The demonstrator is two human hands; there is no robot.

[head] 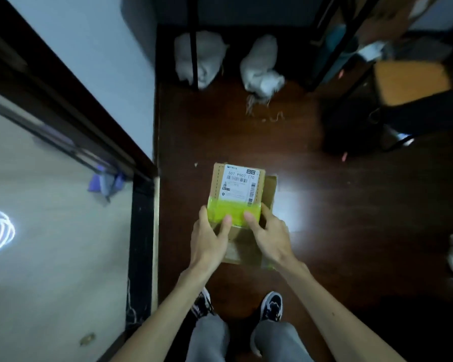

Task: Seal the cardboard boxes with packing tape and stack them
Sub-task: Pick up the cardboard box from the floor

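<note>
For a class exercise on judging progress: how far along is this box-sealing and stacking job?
Early. Done: yellow-green tape sits on the labelled flap's near edge. In hand: the left hand and right hand hold that flap, thumbs on the tape, over the cardboard box, which looks open. Left: closing it, taping the seam, stacking; no stack shows.
</note>
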